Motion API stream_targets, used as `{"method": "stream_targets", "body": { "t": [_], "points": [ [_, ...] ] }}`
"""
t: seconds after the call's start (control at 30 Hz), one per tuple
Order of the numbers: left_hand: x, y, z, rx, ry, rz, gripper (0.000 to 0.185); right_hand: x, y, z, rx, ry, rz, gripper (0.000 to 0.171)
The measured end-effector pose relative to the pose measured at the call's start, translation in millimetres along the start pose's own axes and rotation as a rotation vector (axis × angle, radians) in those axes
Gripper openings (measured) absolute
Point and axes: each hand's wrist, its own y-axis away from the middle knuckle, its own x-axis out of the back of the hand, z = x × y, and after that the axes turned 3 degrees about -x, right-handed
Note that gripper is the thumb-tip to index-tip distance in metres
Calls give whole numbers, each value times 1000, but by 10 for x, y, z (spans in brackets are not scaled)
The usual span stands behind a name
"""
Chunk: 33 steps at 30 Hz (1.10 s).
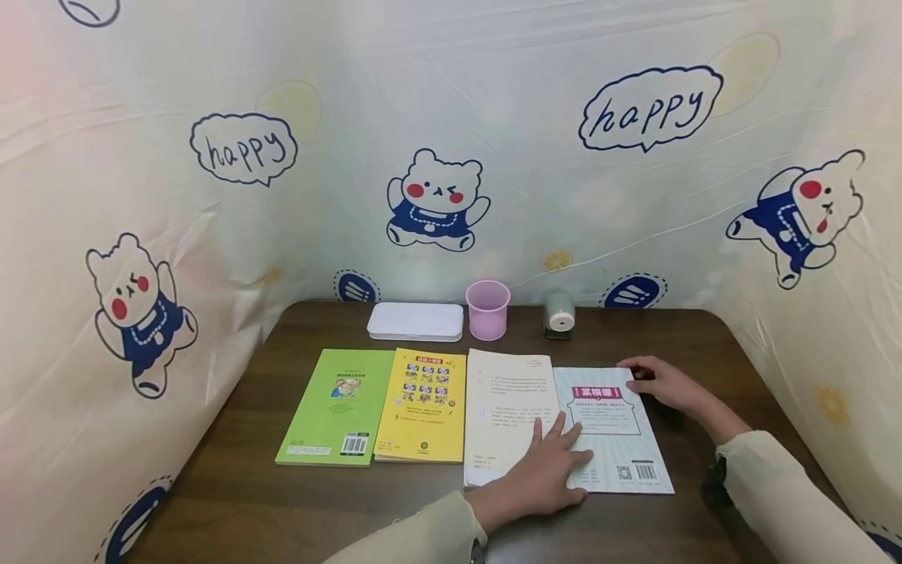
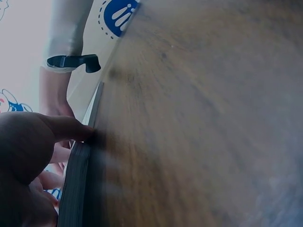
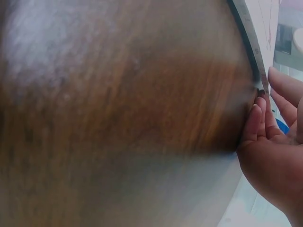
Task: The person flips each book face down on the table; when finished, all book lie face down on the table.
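My left hand lies with spread fingers across a cream book with printed text and the light blue book beside it. In the left wrist view, its thumb reaches the near edge of a book. My right hand pinches the far right corner of the light blue book. In the right wrist view, the thumb is on one side of the book's edge and curled fingers are on the other. A yellow book and a green book lie farther left.
Along the back of the dark wooden table stand a white case, a pink cup and a green pencil sharpener. A printed curtain hangs around the table's back and sides.
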Motion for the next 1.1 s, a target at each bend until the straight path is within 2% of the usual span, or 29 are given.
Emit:
{"method": "stream_targets", "body": {
  "t": [0.8,1.1],
  "points": [
    [-38,7,-14,-4,13,37,55,-5,-22,6,-67,19,18,41],
    [-54,5,-22,-5,10,51,55,6,0,9,-95,-31,15,46]
  ]
}}
